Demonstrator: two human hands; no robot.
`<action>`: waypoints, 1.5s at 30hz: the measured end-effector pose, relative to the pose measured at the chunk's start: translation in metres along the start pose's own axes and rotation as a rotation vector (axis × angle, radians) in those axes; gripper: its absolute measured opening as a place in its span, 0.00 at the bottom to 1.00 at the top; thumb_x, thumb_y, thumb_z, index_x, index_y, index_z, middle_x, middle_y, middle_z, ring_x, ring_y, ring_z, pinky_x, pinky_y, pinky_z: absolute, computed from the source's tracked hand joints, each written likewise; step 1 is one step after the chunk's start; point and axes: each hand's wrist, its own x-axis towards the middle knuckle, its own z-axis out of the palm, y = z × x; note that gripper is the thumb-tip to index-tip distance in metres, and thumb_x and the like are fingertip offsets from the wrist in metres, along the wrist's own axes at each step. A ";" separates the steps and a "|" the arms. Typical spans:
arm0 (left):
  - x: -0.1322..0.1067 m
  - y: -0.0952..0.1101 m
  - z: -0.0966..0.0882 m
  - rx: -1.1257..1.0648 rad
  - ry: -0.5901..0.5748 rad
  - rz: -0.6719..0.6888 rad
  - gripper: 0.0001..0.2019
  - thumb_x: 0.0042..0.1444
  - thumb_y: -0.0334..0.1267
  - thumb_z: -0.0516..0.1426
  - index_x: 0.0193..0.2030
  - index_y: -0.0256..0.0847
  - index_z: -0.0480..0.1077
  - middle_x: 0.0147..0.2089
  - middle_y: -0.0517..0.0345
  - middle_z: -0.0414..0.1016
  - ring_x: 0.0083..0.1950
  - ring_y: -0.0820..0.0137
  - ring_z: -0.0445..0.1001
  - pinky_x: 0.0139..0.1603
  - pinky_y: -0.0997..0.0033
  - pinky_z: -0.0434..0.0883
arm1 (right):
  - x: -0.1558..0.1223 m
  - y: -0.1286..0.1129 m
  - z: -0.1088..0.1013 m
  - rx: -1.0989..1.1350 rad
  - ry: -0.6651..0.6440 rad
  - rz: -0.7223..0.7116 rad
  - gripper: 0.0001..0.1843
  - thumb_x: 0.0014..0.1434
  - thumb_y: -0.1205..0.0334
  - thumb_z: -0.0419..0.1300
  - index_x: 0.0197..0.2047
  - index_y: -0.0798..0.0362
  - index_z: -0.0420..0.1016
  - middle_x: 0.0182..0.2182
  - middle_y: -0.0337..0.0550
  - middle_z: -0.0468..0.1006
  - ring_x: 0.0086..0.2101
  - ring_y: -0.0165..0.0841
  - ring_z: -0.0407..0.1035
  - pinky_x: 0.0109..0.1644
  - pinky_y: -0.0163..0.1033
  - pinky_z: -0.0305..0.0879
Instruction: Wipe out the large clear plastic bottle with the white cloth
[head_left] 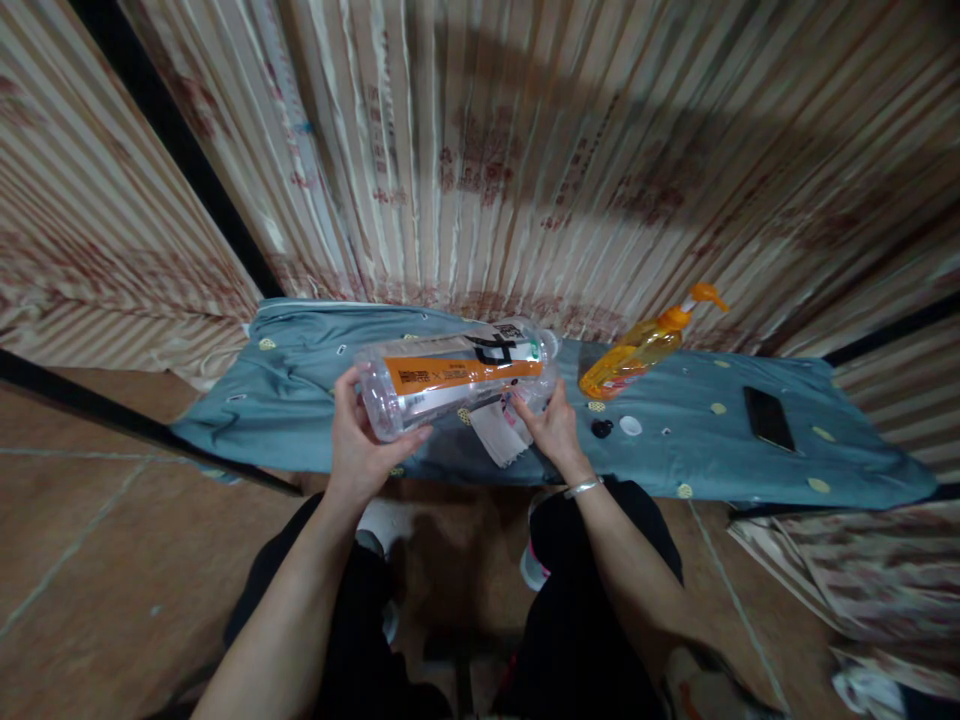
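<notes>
Fingers point(346, 395) grip a clear plastic bottle point(457, 374), orange-labelled, held sideways

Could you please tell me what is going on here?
A person's left hand grips a clear plastic bottle at its base and the right hand near its neck, holding it sideways over a blue cloth. To the right are a pump bottle, a small black piece, a white disc and a dark phone.

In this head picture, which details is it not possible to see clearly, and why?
Head view: left hand, some fingers hidden behind the clear bottle.
Head view: white sheet, partly covered by the right hand.
Head view: orange pump bottle, label print blurred and too small.
Head view: left forearm, cut off by the bottom edge.
</notes>
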 end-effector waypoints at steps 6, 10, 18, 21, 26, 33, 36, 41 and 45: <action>0.000 0.000 0.001 -0.027 0.015 -0.003 0.43 0.42 0.64 0.73 0.57 0.43 0.64 0.48 0.52 0.77 0.45 0.58 0.83 0.41 0.60 0.84 | -0.001 -0.002 -0.002 0.011 -0.023 0.021 0.37 0.56 0.38 0.65 0.59 0.54 0.64 0.42 0.57 0.85 0.40 0.55 0.81 0.42 0.53 0.76; -0.001 0.000 0.001 -0.009 0.010 -0.012 0.43 0.42 0.65 0.73 0.58 0.43 0.63 0.49 0.52 0.76 0.46 0.59 0.83 0.42 0.60 0.84 | -0.001 -0.002 -0.002 0.039 -0.020 0.021 0.37 0.56 0.38 0.66 0.59 0.54 0.65 0.41 0.56 0.85 0.41 0.54 0.81 0.43 0.53 0.76; 0.000 0.000 0.001 0.001 0.018 -0.027 0.44 0.40 0.66 0.73 0.56 0.45 0.63 0.48 0.53 0.76 0.45 0.59 0.82 0.40 0.60 0.83 | -0.001 0.001 0.000 0.038 0.010 0.008 0.39 0.55 0.34 0.66 0.59 0.54 0.66 0.41 0.54 0.85 0.40 0.53 0.81 0.43 0.53 0.76; 0.000 0.000 0.001 0.013 0.006 -0.031 0.44 0.41 0.67 0.72 0.57 0.45 0.62 0.49 0.52 0.76 0.46 0.58 0.82 0.42 0.59 0.83 | -0.001 0.001 0.000 0.042 0.014 0.004 0.38 0.55 0.35 0.66 0.58 0.52 0.67 0.41 0.53 0.85 0.39 0.51 0.81 0.43 0.52 0.76; 0.000 0.001 0.001 -0.013 0.011 -0.038 0.44 0.40 0.65 0.73 0.57 0.45 0.63 0.49 0.52 0.76 0.47 0.57 0.82 0.43 0.57 0.83 | 0.000 -0.002 -0.001 0.037 -0.003 0.022 0.38 0.55 0.36 0.66 0.58 0.53 0.66 0.41 0.53 0.84 0.40 0.52 0.81 0.43 0.52 0.76; -0.001 -0.001 0.001 -0.025 0.022 -0.033 0.44 0.40 0.64 0.74 0.57 0.45 0.63 0.49 0.52 0.76 0.46 0.57 0.82 0.44 0.57 0.83 | 0.000 -0.005 -0.004 0.030 -0.025 0.018 0.38 0.55 0.38 0.65 0.60 0.54 0.65 0.43 0.56 0.84 0.42 0.55 0.81 0.45 0.53 0.76; -0.001 -0.001 0.001 -0.011 0.022 -0.035 0.44 0.39 0.65 0.73 0.57 0.45 0.63 0.49 0.52 0.76 0.46 0.57 0.82 0.43 0.58 0.83 | 0.000 -0.004 -0.004 0.022 -0.028 0.035 0.38 0.55 0.38 0.66 0.59 0.54 0.65 0.42 0.56 0.84 0.41 0.55 0.81 0.44 0.54 0.76; -0.001 -0.001 0.001 -0.010 0.007 -0.021 0.44 0.41 0.65 0.73 0.58 0.46 0.63 0.50 0.51 0.76 0.48 0.57 0.82 0.43 0.57 0.84 | 0.000 -0.003 -0.003 0.023 -0.023 0.025 0.36 0.55 0.39 0.66 0.58 0.53 0.65 0.42 0.55 0.84 0.41 0.55 0.81 0.44 0.54 0.76; -0.001 -0.002 -0.001 0.011 -0.003 -0.017 0.45 0.41 0.65 0.73 0.59 0.45 0.62 0.50 0.52 0.76 0.48 0.57 0.82 0.45 0.57 0.83 | 0.000 -0.004 -0.003 0.035 -0.018 0.024 0.37 0.55 0.39 0.66 0.59 0.53 0.65 0.44 0.55 0.84 0.42 0.54 0.81 0.45 0.53 0.76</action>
